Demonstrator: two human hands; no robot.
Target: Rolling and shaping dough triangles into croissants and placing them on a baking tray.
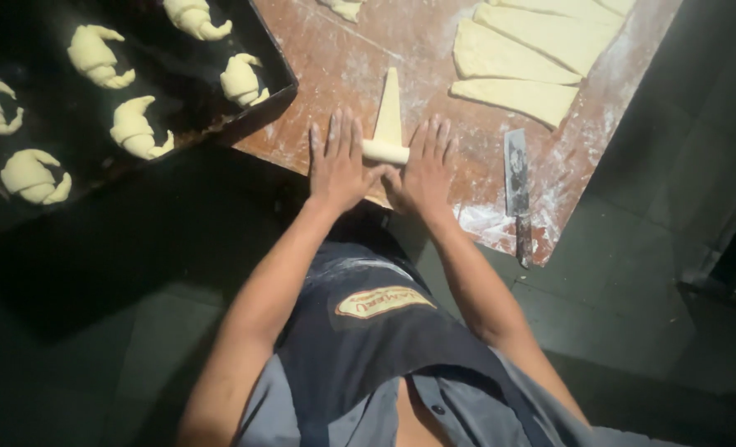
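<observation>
Floured wooden table point(434, 50), dark floor point(633, 273)

Floured wooden table point(335, 58) — dim floor point(633, 273)

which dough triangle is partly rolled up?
The dough triangle between the left hand and right hand: its wide end is curled into a roll. The cut triangles at upper right all lie flat.

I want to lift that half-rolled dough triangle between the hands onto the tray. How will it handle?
The dough triangle is probably soft and floppy: its thin unrolled tip lies flat on the floured board and would likely droop or stretch. The rolled end by the left hand and right hand looks apt to unroll or dent under pressure. Flour suggests little sticking.
</observation>
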